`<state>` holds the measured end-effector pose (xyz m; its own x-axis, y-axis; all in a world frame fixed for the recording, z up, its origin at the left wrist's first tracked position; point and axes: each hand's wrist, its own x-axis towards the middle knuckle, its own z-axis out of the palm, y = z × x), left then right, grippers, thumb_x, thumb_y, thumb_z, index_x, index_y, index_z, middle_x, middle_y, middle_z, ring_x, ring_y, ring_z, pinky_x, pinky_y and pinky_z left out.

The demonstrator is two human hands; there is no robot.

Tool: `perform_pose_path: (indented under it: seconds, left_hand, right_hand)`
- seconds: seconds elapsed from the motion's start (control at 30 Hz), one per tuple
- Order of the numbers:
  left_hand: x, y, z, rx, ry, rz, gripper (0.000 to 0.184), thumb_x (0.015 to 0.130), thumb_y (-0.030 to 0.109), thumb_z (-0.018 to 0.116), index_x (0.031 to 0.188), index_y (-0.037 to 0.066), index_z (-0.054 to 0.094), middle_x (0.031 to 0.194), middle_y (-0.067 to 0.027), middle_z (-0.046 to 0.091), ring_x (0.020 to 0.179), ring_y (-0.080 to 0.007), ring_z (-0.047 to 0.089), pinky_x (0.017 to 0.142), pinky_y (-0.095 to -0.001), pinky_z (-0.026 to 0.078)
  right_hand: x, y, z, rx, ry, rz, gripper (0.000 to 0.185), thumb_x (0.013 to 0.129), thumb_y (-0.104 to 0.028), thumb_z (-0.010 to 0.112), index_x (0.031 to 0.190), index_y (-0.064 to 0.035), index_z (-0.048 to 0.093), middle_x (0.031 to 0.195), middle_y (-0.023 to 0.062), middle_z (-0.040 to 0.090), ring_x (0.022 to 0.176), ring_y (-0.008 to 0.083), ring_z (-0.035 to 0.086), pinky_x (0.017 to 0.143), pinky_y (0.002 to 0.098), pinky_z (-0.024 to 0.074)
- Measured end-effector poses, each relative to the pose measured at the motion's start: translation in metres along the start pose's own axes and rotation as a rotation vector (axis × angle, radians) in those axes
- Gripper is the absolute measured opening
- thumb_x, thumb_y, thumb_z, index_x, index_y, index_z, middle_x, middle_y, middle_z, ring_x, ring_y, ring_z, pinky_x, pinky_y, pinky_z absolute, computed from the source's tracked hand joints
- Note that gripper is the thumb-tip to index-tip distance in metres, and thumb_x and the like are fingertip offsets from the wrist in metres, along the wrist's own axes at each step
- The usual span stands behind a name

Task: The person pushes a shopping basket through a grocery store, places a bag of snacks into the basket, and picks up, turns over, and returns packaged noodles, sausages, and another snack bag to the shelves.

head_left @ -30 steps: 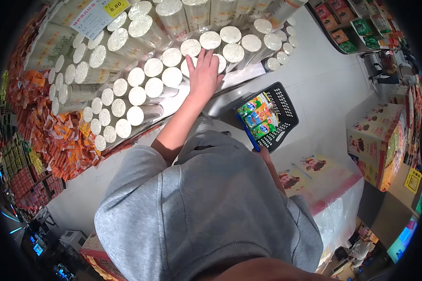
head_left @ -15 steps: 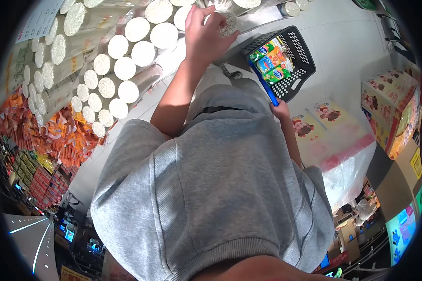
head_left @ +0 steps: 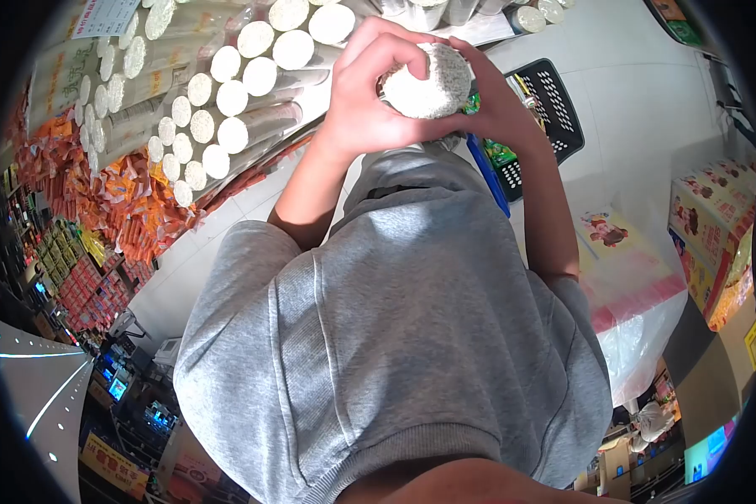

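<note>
Both my hands are round a pack of dried noodles (head_left: pixel 433 82), whose white, grainy round end faces up toward me. My left hand (head_left: pixel 370 88) wraps the left side, fingers curled over the top and thumb below. On the other side, my right hand (head_left: pixel 497 97) curves round the pack with its fingers at the upper right edge. A black shopping basket (head_left: pixel 559 105) with a blue handle (head_left: pixel 489 175) shows behind my right forearm; what carries it is hidden. Green packets (head_left: pixel 500 153) lie in it, partly covered by my arm.
More noodle packs (head_left: pixel 260 76) are stacked on the shelf at left and top, round ends toward me. Orange-wrapped packets (head_left: pixel 134 220) are heaped below them. Printed cartons (head_left: pixel 718 231) and a plastic-wrapped stack (head_left: pixel 622 269) stand on the right.
My right hand has let go of the blue basket handle and come up to the noodle pack. My left hand has brought the pack away from the shelf, closer to me.
</note>
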<state>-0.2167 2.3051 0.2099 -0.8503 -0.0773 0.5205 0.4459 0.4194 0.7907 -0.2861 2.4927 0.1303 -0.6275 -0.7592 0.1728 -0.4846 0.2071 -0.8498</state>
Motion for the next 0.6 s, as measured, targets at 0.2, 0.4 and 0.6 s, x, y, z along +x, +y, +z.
perform_pose_path:
  seconds: [0.2,0.4,0.6]
  left_hand:
    - [-0.003,0.007,0.033,-0.311,-0.157,-0.034,0.052,0.059,0.007,0.087,0.095,0.007,0.050,0.110,-0.0153,0.059,0.111,-0.0290,0.060,0.089,-0.0378,0.050]
    - [0.007,0.030,0.090,-0.481,-0.417,-0.209,0.062,0.061,0.012,0.086,0.113,0.006,0.053,0.112,-0.0110,0.059,0.106,-0.0221,0.060,0.092,-0.0349,0.047]
    - [0.006,0.073,0.158,-0.489,-0.571,-0.030,0.067,0.060,0.014,0.082,0.120,0.006,0.052,0.114,-0.0068,0.060,0.106,-0.0205,0.059,0.092,-0.0328,0.046]
  right_hand:
    - [-0.045,-0.007,0.039,0.289,0.134,0.060,0.084,0.061,-0.032,0.085,0.131,-0.0055,0.048,0.119,0.0146,0.061,0.103,0.0312,0.063,0.088,0.0378,0.0499]
    - [-0.115,-0.030,0.009,0.307,0.308,0.383,0.085,0.055,-0.034,0.089,0.123,-0.0008,0.050,0.103,0.0147,0.067,0.092,0.0262,0.068,0.081,0.0364,0.0531]
    - [-0.169,-0.037,-0.008,0.314,0.661,0.310,0.071,0.057,-0.024,0.088,0.118,-0.0027,0.057,0.104,0.0110,0.069,0.094,0.0205,0.068,0.082,0.0341,0.0532]
